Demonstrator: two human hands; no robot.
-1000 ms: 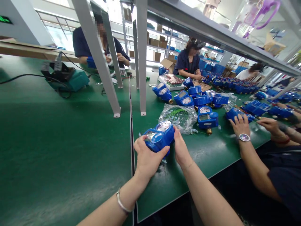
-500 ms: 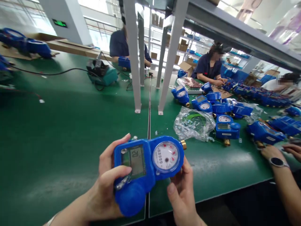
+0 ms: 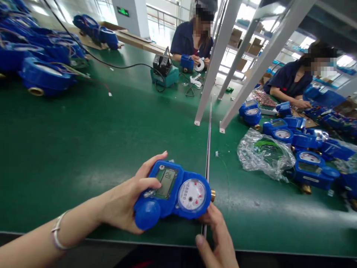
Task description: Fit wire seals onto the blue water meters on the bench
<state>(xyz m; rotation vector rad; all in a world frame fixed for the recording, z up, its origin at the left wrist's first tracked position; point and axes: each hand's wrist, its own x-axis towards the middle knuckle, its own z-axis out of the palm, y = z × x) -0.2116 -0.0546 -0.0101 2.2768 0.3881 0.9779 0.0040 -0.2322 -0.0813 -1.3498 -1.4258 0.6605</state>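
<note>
A blue water meter [image 3: 173, 175] is held tilted above the green table, its small display and round white dial facing up. My left hand [image 3: 131, 193] is closed around its display end, the thumb lying across the edge of the display. At the dial end, close to a brass fitting [image 3: 212, 195], my right hand [image 3: 217, 230] has its fingers curled under the casing. The right thumb stands apart from the meter. The right fingertips are hidden beneath it.
Several blue meters [image 3: 309, 167] stand at right beside a clear plastic bag [image 3: 264, 152] with green wire. More meters [image 3: 47, 74] are piled at left. A teal device [image 3: 164, 76] trails a black cable. Metal posts [image 3: 217, 63] rise from the table [image 3: 97, 149]; two co-workers sit beyond.
My view has swung left, showing the piled meters. The meter sits lower and farther from me, still in my left hand. The right hand has shifted lower. A co-worker now shows with a white ring-shaped part.
</note>
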